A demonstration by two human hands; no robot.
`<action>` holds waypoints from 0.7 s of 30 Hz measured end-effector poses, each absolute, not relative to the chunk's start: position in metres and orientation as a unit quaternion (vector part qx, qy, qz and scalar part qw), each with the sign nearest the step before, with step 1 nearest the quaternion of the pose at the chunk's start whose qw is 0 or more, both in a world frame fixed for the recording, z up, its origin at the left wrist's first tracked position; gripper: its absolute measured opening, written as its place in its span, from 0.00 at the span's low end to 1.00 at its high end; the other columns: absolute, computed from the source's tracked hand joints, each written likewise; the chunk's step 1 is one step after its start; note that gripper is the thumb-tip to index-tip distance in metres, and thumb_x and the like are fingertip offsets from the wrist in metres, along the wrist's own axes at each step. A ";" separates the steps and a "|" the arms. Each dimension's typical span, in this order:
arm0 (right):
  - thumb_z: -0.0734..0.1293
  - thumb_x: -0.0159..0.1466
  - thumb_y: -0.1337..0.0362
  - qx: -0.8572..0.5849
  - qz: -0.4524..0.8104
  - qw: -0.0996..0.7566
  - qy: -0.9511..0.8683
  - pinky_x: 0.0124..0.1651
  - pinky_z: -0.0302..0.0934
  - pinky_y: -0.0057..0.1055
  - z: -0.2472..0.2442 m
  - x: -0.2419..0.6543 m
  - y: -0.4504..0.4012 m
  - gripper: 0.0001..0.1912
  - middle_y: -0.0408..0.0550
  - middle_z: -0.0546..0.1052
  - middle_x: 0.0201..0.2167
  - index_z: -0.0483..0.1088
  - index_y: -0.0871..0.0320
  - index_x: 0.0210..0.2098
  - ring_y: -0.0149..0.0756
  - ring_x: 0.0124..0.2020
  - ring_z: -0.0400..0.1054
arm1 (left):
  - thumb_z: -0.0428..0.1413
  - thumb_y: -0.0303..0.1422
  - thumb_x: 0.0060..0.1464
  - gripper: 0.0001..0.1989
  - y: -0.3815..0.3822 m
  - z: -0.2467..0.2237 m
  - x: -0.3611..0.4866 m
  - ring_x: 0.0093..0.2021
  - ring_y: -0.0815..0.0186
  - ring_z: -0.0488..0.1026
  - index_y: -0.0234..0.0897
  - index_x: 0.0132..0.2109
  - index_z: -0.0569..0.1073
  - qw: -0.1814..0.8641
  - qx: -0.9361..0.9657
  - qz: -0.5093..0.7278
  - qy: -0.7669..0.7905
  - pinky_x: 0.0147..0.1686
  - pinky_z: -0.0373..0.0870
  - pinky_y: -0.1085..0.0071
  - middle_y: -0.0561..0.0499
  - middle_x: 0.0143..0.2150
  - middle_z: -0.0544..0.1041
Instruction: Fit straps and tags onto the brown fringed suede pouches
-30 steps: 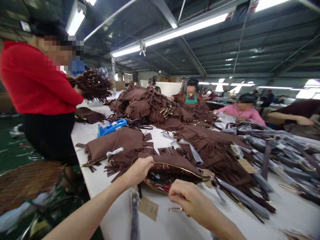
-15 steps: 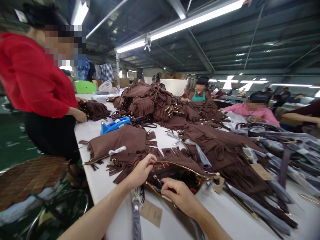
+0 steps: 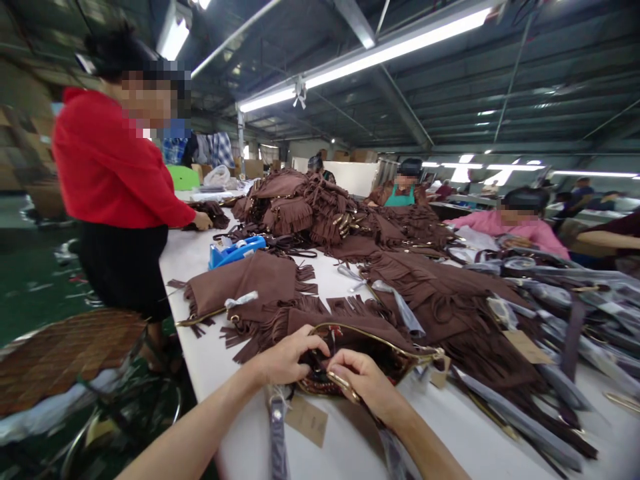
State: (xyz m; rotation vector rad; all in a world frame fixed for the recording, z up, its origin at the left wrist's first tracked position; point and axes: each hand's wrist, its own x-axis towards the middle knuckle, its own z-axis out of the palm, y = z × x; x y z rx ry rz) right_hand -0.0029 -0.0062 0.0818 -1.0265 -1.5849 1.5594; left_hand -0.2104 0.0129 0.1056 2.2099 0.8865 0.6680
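left grip (image 3: 286, 357) at open brown bag (image 3: 373, 350) | right grip (image 3: 369, 381) holding gold clasp (image 3: 340, 381) | fringed bags (image 3: 295, 208) heaped beyond

At the table (image 3: 350, 457): bare left grip (image 3: 283, 360) and bare right grip (image 3: 367, 383), each on a smooth, tapering, bare forearm (image 3: 210, 417).

Cool white light from a long overhead tube (image 3: 400, 48), running from mid-left to upper right, with a shorter bright tube (image 3: 174, 39) at far left. The ceiling (image 3: 565, 73) is dim; patches of glare show far right. The white tabletop (image 3: 345, 447) is evenly lit, with soft shadows, while the inside of the open brown bag (image 3: 365, 323) falls dark. Plastic wrapping (image 3: 555, 293) at right shines. Wide-angle distortion stretches the edges, bending a woven seat (image 3: 75, 353) near left. Far details look soft; pixel blocks cover faces.
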 end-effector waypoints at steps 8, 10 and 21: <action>0.69 0.51 0.45 -0.411 0.608 0.361 -0.575 0.17 0.37 0.24 0.090 -0.001 -0.006 0.21 0.32 0.62 0.13 0.68 0.58 0.27 0.21 0.12 0.46 | 0.55 0.24 0.47 0.07 0.018 0.099 -0.205 0.40 0.64 0.68 0.36 0.35 0.76 0.351 0.789 0.307 0.400 0.44 0.62 0.71 0.53 0.35 0.70; 0.68 0.52 0.51 -0.445 0.585 0.341 -0.586 0.17 0.36 0.24 0.091 -0.001 -0.008 0.15 0.36 0.67 0.14 0.67 0.58 0.24 0.21 0.12 0.47 | 0.56 0.24 0.46 0.08 0.020 0.098 -0.206 0.40 0.64 0.69 0.36 0.35 0.76 0.364 0.778 0.315 0.404 0.44 0.63 0.71 0.53 0.35 0.72; 0.59 0.47 0.69 -0.540 0.568 0.212 -0.583 0.17 0.38 0.24 0.091 -0.012 -0.024 0.07 0.38 0.68 0.10 0.67 0.58 0.18 0.24 0.11 0.49 | 0.59 0.26 0.43 0.06 0.023 0.095 -0.206 0.39 0.65 0.68 0.36 0.33 0.76 0.395 0.765 0.321 0.394 0.42 0.62 0.73 0.55 0.34 0.69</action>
